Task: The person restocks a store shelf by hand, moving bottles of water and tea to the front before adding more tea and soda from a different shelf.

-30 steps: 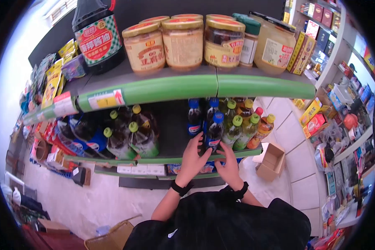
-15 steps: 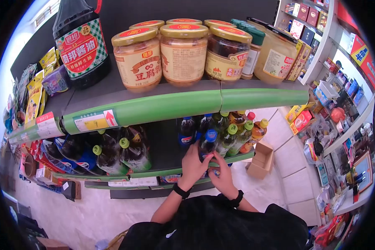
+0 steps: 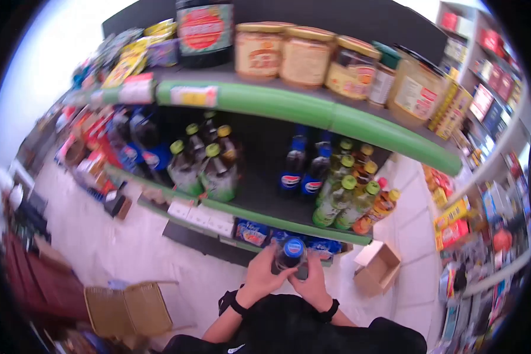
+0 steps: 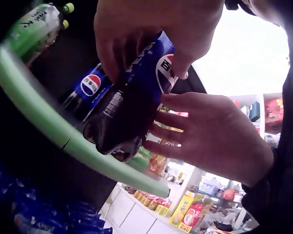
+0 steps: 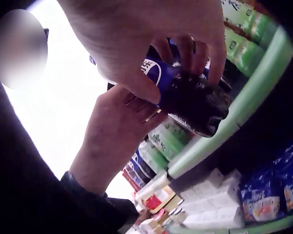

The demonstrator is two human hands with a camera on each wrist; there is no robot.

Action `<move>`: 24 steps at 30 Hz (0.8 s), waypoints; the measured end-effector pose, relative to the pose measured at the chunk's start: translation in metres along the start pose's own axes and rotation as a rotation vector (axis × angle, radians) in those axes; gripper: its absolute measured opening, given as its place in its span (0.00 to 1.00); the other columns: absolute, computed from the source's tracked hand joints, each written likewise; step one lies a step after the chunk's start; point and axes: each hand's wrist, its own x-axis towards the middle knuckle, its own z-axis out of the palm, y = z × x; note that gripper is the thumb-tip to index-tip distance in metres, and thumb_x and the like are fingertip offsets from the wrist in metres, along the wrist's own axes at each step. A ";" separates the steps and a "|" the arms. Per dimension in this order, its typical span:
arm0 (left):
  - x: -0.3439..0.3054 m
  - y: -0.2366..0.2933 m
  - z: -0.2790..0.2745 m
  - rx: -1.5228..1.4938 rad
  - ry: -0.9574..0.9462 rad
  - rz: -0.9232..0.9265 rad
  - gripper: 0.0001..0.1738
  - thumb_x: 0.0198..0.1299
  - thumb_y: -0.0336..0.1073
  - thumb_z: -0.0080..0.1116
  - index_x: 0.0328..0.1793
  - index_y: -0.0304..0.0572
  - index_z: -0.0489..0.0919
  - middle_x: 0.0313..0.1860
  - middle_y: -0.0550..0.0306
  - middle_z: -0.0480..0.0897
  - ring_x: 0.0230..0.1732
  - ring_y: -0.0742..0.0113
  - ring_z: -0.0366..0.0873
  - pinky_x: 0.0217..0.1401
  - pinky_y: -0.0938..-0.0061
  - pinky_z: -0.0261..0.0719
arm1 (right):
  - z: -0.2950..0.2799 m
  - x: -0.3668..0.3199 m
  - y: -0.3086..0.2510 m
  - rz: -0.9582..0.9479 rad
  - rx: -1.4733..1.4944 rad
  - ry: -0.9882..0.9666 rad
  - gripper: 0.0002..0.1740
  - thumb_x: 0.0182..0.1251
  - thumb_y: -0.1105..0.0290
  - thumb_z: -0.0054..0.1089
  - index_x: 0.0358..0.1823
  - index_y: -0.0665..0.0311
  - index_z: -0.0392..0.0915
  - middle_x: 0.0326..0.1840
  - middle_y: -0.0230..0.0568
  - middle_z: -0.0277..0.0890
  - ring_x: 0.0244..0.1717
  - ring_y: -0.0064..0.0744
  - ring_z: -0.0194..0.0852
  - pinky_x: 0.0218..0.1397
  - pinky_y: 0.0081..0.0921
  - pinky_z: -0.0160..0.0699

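A cola bottle (image 3: 293,248) with a blue cap is held in front of the shelf, between both hands. My left hand (image 3: 264,274) grips its left side; in the left wrist view the fingers wrap the blue label of the bottle (image 4: 141,92). On the other side my right hand (image 3: 312,288) holds it, and the right wrist view has the thumb on one side of the dark bottle (image 5: 190,100) and the fingers on the other. Two more cola bottles (image 3: 290,171) stand on the shelf beyond, beside several green-capped tea bottles (image 3: 336,203).
A green-edged upper shelf (image 3: 265,105) carries jars (image 3: 308,56) and a soy sauce bottle (image 3: 205,32). Blue packets (image 3: 252,232) and white boxes (image 3: 200,218) lie on the shelf below. A cardboard box (image 3: 377,268) is on the floor at right, a wicker chair (image 3: 128,310) at left.
The cola bottle has come off the shelf front, towards my body, with both hands around it. My head view has shifted, showing more of the lower shelves and floor.
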 end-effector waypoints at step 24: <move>-0.303 0.068 -0.060 0.368 0.591 -0.442 0.38 0.54 0.43 0.78 0.70 0.38 0.77 0.59 0.42 0.85 0.57 0.43 0.85 0.60 0.59 0.84 | 0.110 -0.100 -0.085 -0.320 0.441 -1.286 0.32 0.54 0.66 0.81 0.61 0.63 0.80 0.58 0.48 0.85 0.60 0.47 0.84 0.65 0.37 0.80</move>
